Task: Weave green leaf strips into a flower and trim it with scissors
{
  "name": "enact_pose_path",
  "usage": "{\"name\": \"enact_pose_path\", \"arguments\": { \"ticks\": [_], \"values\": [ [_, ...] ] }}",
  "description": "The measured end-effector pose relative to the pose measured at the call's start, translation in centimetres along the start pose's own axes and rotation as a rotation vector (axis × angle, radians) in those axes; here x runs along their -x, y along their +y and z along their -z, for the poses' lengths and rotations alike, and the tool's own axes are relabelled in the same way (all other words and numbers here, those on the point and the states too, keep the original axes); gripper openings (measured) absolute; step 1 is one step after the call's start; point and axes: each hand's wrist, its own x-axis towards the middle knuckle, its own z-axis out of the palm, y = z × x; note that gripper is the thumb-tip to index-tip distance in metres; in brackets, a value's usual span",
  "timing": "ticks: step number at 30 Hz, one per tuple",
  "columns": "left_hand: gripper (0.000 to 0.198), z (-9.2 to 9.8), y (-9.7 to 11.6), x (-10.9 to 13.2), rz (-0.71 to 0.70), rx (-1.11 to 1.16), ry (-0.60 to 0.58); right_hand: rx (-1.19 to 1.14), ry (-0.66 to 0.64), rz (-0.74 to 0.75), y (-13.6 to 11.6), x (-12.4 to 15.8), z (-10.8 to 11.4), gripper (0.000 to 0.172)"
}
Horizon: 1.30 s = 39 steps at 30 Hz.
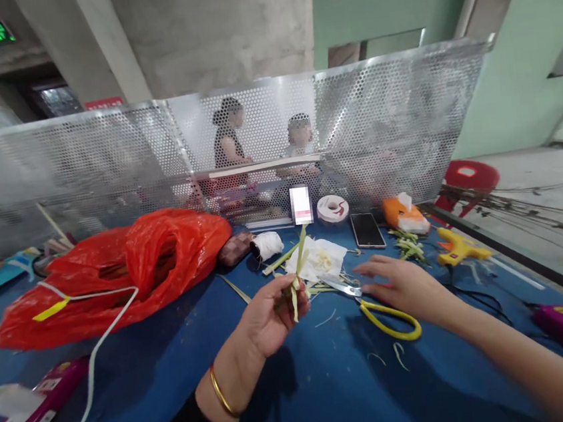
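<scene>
My left hand (270, 319), wearing a gold bangle, is closed on a pale green leaf strip (302, 250) that stands up from the fingertips, with a short end hanging below. To its right, my right hand (403, 285) is stretched low over the table with its fingers apart and nothing visible in them. Just beside that hand lies a pair of scissors (391, 323) with yellow handles, its blades pointing away to the left. Behind both hands rests a white tissue (336, 251) with pale scraps on it, and cut green strips lie around it.
A red plastic bag (179, 248) fills the left side, crossed by a white cord (94, 365). Further back are a white spool (267, 244), a tape roll (332, 209), a phone (367, 230) and a tissue pack (405, 215). A yellow glue gun (461, 248) lies right. A perforated screen (377, 120) borders the table.
</scene>
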Motion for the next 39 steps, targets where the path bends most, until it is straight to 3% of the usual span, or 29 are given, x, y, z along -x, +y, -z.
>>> {"name": "enact_pose_path", "arguments": {
  "ticks": [3, 7, 11, 15, 19, 22, 26, 33, 39],
  "values": [
    [0.016, -1.1, -1.0, 0.1, 0.079, -0.03, -0.048, -0.49, 0.049, 0.044, -3.0, -1.0, -0.2, 0.023],
    [0.01, -1.0, -2.6, -0.2, 0.043, -0.152, 0.029, -0.937, -0.106, -0.061, -4.2, -1.5, -3.3, 0.014],
    [0.006, 0.0, -3.5, -1.1, -0.012, -0.256, 0.081, -1.001, -0.138, -0.2, -3.2, -0.8, -5.4, 0.012],
    [0.006, 0.6, -3.8, -1.7, -0.013, -0.28, 0.059, -1.27, -0.249, -0.379, -3.5, -0.5, -5.0, 0.015],
    [0.009, 0.8, -4.0, -2.0, -0.022, -0.274, 0.042, -1.306, -0.336, -0.539, -4.1, -0.5, -4.7, 0.017],
    [0.012, 0.9, -4.1, -2.1, -0.038, -0.311, 0.035, -1.166, -0.273, -0.494, -3.8, -0.6, -4.8, 0.016],
    [0.015, 0.7, -4.1, -2.2, -0.085, -0.394, 0.077, -0.764, -0.102, -0.193, -3.1, -0.6, -4.4, 0.018],
    [0.015, 0.9, -4.1, -2.5, -0.23, -0.536, 0.177, -0.07, 0.078, 0.149, -3.3, 0.5, -2.5, 0.017],
    [0.008, 0.5, -4.3, -2.1, -0.226, -0.842, 0.064, 0.286, 0.158, 0.388, -3.1, 0.7, -2.4, 0.024]
  ]
}}
